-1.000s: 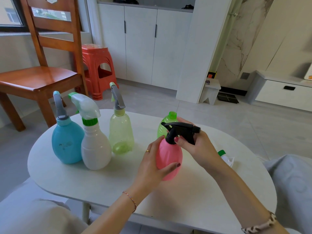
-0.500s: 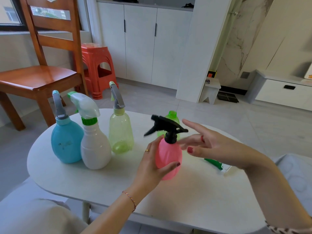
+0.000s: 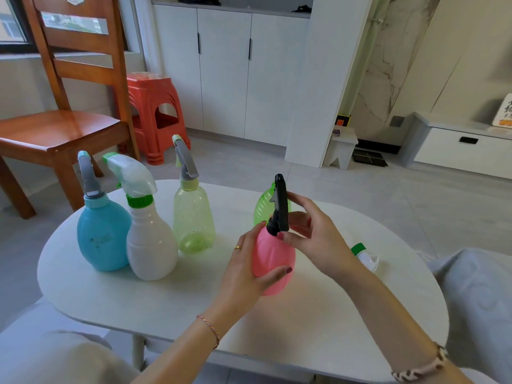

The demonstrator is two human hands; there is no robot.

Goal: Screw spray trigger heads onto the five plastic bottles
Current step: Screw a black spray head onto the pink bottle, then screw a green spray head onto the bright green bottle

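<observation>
glossy plastic pink bottle (image 3: 273, 261); matt white table (image 3: 171, 303)

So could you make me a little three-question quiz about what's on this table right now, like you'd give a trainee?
1. True or false: the pink bottle is lying on its side, untouched.
2. How many bottles already stand with a spray head fitted, apart from the pink one? A) one B) three C) five
3. Fill in: the spray head on the pink bottle is coloured ____.

Key:
1. False. The left hand grips its body upright, and the right hand holds the black trigger head at its neck.
2. B: the blue bottle, white bottle and pale green bottle.
3. Black.
</observation>
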